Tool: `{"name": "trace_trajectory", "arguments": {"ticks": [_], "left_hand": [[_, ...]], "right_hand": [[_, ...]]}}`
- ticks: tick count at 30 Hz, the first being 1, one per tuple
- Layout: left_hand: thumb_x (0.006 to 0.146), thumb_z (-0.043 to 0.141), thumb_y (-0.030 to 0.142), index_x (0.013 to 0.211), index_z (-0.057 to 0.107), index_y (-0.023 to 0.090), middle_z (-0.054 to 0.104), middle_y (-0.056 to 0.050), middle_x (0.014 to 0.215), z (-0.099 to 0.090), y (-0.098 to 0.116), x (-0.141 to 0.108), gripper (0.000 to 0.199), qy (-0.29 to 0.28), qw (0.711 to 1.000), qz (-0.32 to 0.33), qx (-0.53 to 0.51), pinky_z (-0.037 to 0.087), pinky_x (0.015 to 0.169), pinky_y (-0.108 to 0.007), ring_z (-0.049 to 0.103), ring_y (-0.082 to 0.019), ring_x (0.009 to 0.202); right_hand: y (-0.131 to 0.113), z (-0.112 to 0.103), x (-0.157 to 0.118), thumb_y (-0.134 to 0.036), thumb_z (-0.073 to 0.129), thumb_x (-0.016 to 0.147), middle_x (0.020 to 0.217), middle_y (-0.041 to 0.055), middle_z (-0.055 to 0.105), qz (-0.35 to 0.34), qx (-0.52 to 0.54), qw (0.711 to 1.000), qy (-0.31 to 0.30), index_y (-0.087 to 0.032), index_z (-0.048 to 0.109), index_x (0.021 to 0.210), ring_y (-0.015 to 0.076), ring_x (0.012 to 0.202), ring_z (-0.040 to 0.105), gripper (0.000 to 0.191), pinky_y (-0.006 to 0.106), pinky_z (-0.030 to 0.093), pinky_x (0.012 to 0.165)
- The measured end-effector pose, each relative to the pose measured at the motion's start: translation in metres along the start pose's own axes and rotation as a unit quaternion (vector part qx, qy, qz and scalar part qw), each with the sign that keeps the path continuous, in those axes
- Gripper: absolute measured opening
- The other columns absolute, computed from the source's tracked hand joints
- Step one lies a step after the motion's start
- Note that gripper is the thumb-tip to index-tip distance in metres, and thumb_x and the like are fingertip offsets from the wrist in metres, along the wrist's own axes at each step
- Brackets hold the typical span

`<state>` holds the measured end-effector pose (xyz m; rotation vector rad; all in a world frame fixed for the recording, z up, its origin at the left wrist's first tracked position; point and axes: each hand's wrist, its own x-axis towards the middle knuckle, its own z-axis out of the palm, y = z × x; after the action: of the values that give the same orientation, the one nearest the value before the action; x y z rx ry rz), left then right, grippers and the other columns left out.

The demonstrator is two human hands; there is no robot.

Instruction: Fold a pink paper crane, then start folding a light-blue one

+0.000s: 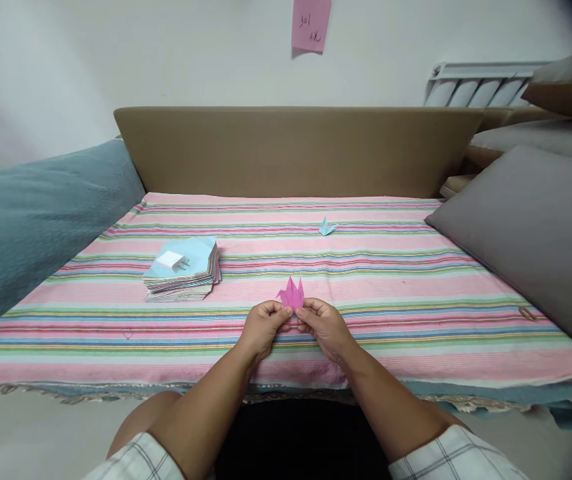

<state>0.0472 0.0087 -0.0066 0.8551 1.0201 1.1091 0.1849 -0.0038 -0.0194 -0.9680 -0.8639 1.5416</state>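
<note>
A small pink paper crane [292,293] is held upright over the near part of the striped cloth, its points facing up and a thin bent tip out to the left. My left hand [265,327] pinches its lower left edge between thumb and fingers. From the other side my right hand [323,327] pinches the lower right edge, and the two thumbs almost meet. Farther back on the cloth rests a light blue paper crane [327,227], apart from both hands.
A stack of square coloured paper [181,283] lies to the left, with a white plug adapter [172,260] on top. The striped cloth [391,287] covers the seat. A teal cushion [41,220] borders the left, a grey cushion [531,233] the right, and a brown backrest [296,153] the rear.
</note>
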Motion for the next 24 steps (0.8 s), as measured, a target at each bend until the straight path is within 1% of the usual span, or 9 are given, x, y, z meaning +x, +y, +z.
{"name": "trace_trajectory", "arguments": {"ticks": [4,7,13,17,21,24], "left_hand": [[0.047,0.084,0.037,0.058,0.058,0.011,0.055,0.004,0.051,0.0002,-0.0004,-0.0008,0.038,-0.003,1.0,-0.004,0.004,0.045,0.049,-0.018,0.052,-0.006,0.046],[0.049,0.083,0.037,0.059,0.058,0.012,0.056,0.003,0.052,0.0002,-0.0014,-0.0012,0.037,0.0,1.0,-0.003,0.008,0.047,0.05,-0.019,0.054,-0.007,0.048],[0.051,0.082,0.039,0.065,0.06,0.013,0.056,0.003,0.054,0.0009,-0.0027,-0.0011,0.037,0.007,1.0,-0.004,-0.001,0.048,0.049,-0.018,0.055,-0.007,0.05],[0.049,0.083,0.037,0.072,0.062,0.013,0.059,0.002,0.059,0.0016,-0.0016,-0.0019,0.039,0.002,1.0,-0.009,-0.025,0.048,0.049,-0.018,0.057,-0.008,0.052],[0.047,0.084,0.037,0.063,0.059,0.012,0.058,0.003,0.055,0.0025,-0.0007,-0.0029,0.039,0.01,0.999,-0.021,-0.037,0.048,0.051,-0.017,0.056,-0.006,0.051],[0.047,0.084,0.036,0.065,0.057,0.013,0.057,0.004,0.054,0.0044,-0.0006,-0.0036,0.04,0.01,0.999,-0.021,-0.045,0.048,0.05,-0.017,0.055,-0.006,0.049]], "right_hand": [[-0.002,0.0019,-0.0006,-0.038,0.078,0.058,0.063,-0.0026,0.061,-0.002,0.0,1.0,0.013,-0.016,0.065,0.078,0.007,0.052,0.051,0.032,0.022,0.046,0.054],[-0.0028,0.0026,-0.0014,-0.039,0.078,0.058,0.064,-0.0019,0.062,-0.007,-0.008,1.0,0.017,-0.016,0.065,0.078,0.0076,0.052,0.052,0.033,0.023,0.046,0.054],[-0.0003,0.0023,-0.0007,-0.041,0.076,0.06,0.058,-0.0037,0.058,-0.039,-0.021,0.999,0.027,-0.017,0.063,0.078,0.0086,0.052,0.051,0.033,0.024,0.046,0.055],[0.0005,0.0021,-0.0001,-0.041,0.075,0.061,0.057,-0.0039,0.056,-0.055,-0.033,0.998,0.03,-0.017,0.063,0.077,0.009,0.052,0.051,0.031,0.024,0.045,0.054],[0.0013,0.0022,0.0,-0.039,0.075,0.062,0.058,-0.004,0.056,-0.058,-0.041,0.997,0.021,-0.017,0.061,0.075,0.0086,0.052,0.051,0.029,0.024,0.045,0.054],[0.0023,0.0024,0.0001,-0.039,0.074,0.063,0.059,-0.0043,0.056,-0.059,-0.046,0.997,0.022,-0.018,0.06,0.076,0.0086,0.053,0.051,0.028,0.024,0.045,0.055]]}}
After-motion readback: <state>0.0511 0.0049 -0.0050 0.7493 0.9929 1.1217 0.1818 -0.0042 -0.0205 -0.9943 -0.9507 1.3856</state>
